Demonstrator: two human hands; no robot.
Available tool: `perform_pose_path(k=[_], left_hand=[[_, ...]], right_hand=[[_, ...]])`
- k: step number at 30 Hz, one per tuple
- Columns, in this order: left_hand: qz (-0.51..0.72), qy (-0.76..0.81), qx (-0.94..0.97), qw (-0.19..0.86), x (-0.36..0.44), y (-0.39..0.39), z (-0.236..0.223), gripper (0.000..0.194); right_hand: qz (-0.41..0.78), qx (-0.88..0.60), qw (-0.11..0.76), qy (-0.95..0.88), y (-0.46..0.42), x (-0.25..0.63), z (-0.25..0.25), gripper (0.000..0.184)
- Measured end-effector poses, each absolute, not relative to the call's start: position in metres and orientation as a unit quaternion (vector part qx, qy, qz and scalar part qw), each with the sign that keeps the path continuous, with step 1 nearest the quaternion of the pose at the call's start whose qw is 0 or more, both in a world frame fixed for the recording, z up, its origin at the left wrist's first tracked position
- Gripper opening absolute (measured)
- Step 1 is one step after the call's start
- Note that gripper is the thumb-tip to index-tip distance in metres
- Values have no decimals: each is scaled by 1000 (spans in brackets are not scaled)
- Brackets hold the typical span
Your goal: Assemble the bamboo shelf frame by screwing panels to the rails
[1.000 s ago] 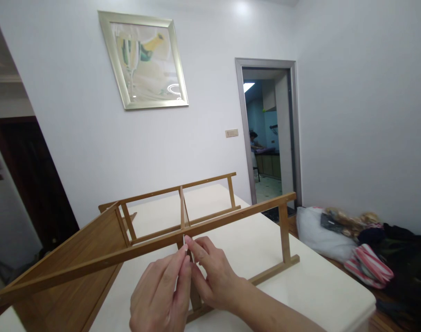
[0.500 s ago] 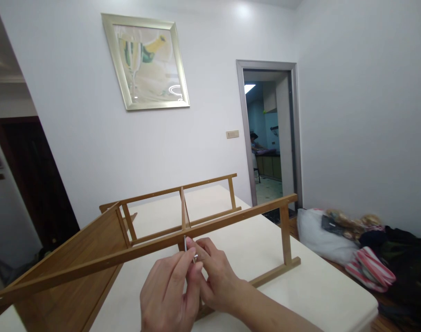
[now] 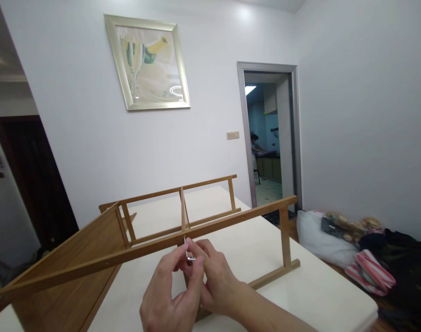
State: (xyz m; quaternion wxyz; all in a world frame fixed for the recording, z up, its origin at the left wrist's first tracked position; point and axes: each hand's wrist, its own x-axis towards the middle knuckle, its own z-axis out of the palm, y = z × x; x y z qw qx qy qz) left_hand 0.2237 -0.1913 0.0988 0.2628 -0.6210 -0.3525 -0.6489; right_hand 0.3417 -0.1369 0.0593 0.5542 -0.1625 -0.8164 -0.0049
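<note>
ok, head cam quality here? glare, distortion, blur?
Head view: wide-angle warp tilts the framed picture, whose glass shows lamp glare; ceiling-light hotspot on the wall; the doorway room looks bluish; hands and small metal key fairly sharp, no strong shadows on the table.

Counted: two hands — left (image 3: 172, 295), right (image 3: 215, 276); one hex key (image 3: 187, 251); one wooden rack (image 3: 127, 249); one table (image 3: 300, 286); one framed picture (image 3: 148, 62).
</note>
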Motion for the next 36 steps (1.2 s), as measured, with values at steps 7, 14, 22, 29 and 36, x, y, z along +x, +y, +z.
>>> perform_pose_path(k=[7,14,22,29,36], left_hand=[[-668,-315,-614,279,219,-190,91,21],[-671,-289,-611,303,221,-196,99,27],[-656,-263,-634,313,216,-194,95,29],[-639,-277,-646,312,213,-194,95,24],[-640,-278,-645,310,212,-192,90,25]], right_hand=[[-11,-153,558,-816,-140,342,64,70],[-18,-163,550,-819,-140,344,64,69],[-5,-172,549,-818,-138,343,61,70],[-6,-178,547,-818,-137,343,60,71],[-1,-171,551,-817,-137,343,59,71]])
